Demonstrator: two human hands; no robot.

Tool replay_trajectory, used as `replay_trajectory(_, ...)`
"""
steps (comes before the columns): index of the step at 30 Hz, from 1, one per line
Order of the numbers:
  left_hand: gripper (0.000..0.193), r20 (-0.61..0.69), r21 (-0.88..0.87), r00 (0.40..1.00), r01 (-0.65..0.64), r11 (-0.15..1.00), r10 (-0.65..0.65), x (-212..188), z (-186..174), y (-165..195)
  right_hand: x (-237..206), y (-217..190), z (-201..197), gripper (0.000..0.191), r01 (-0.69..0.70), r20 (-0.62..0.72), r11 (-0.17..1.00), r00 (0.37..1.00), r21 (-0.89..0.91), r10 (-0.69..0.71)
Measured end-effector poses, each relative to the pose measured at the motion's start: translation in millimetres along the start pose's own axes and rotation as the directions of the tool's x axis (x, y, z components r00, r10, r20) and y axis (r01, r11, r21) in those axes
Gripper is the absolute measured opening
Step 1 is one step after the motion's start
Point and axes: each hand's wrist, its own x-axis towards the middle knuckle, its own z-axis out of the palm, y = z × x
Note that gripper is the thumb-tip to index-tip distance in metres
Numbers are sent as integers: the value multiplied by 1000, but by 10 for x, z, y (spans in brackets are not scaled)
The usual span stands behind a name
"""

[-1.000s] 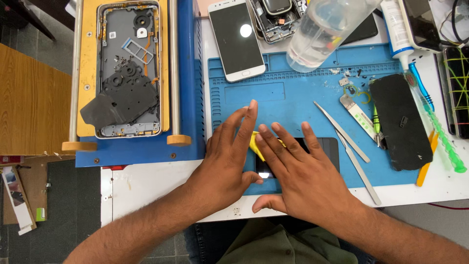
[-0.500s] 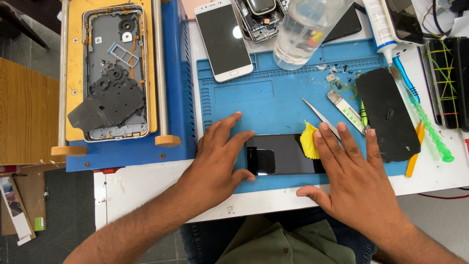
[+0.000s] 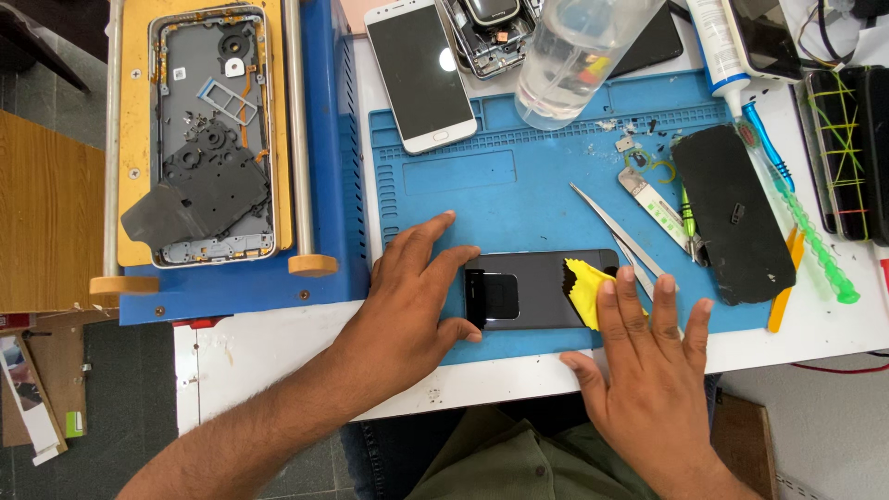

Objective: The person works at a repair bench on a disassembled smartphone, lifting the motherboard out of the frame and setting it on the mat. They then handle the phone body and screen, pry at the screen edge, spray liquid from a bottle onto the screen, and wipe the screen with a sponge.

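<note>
Left hand: the left hand [image 3: 407,310] lies flat with fingers spread, clasping nothing; its fingertips press on the left end of the dark phone screen [image 3: 528,289], holding it down on the mat.
Right hand: the right hand [image 3: 648,370] is also flat and unclenched; its fingers [image 3: 607,301] press a yellow cloth [image 3: 583,289] against the right end of the same screen.
Phone screen: it lies lengthwise, glass up, near the front edge of the blue work mat [image 3: 519,185], between the two hands.
Tweezers: metal tweezers [image 3: 616,231] lie slanted on the mat just beyond the right fingertips, their lower ends close to the screen's right end.
Black back cover: a black back cover [image 3: 732,222] rests at the mat's right edge, with a green plastic rod [image 3: 815,250] just beside it.
White phone: a white phone [image 3: 421,74] lies face up at the mat's far edge, next to a clear plastic bottle [image 3: 579,56].
Phone frame: an opened phone frame [image 3: 208,139] sits on a yellow plate of a blue machine [image 3: 324,185], well to the left of the mat.
</note>
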Motion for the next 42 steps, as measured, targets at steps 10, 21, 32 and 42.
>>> replay_trajectory(10, 81, -11, -2, 1000, -10, 1000, 10, -48, 13, 42, 52, -357, -133, 38, 124, -111, 967, 989, 223, -101)
replay_trajectory(21, 62, -131, -196, 953, -294, 935, 272, -257, -49, 180, -164, -16, -314, 47, -711, 808, -384, 513, 589, 290)
replay_trajectory(32, 26, 301, -829, 954, 254, 499, 14, -274, 125, 170, 4, -190, -258, 43, -503, 600, -373, 772, 779, 212)
replay_trajectory(42, 26, 157, -894, 984, 107, 435, 81, -287, 77, 165, 50, -97, -109, 26, -439, 458, -132, 856, 889, 239)
